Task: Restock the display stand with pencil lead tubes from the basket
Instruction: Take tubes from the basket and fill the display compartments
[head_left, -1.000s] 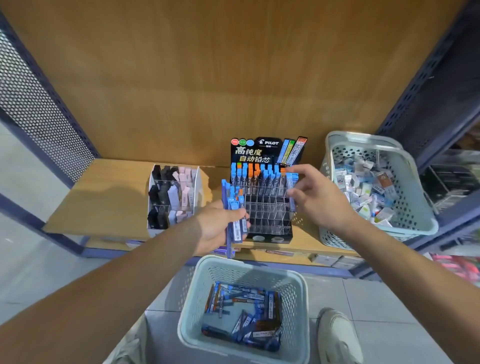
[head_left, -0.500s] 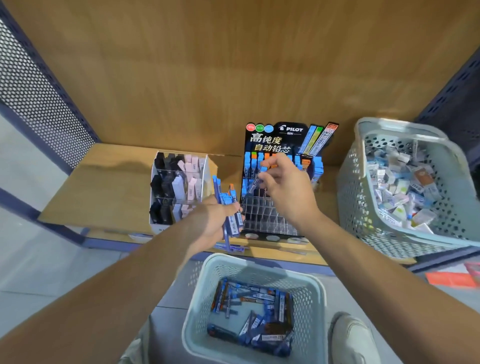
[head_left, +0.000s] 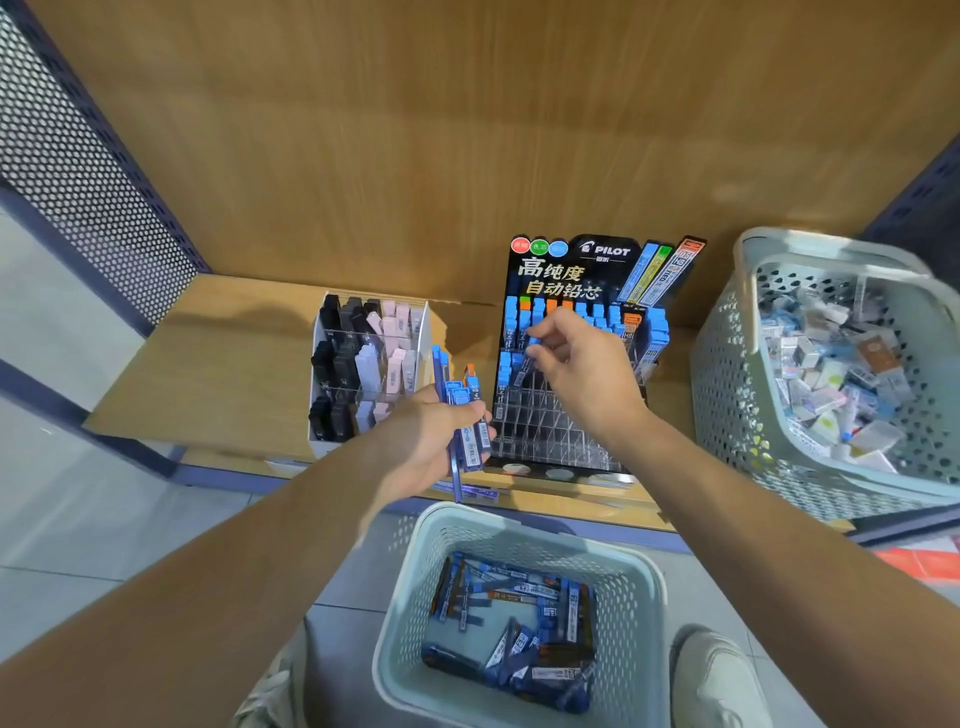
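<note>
A person's left hand (head_left: 431, 441) is closed around a bundle of blue-capped lead tubes (head_left: 464, 415), held upright just in front of a wooden shelf (head_left: 208, 364). The right hand (head_left: 582, 374) reaches over the black display stand (head_left: 571, 364), its fingertips (head_left: 535, 345) pinched together at a blue tube cap in the upper rows; whether they grip it cannot be told. The stand's lower clear slots are unfilled. On the floor below, a pale green basket (head_left: 405, 623) holds more loose tubes. A box of erasers (head_left: 363, 374) sits left of the stand; a second basket (head_left: 727, 364) of small packets sits to its right.
</note>
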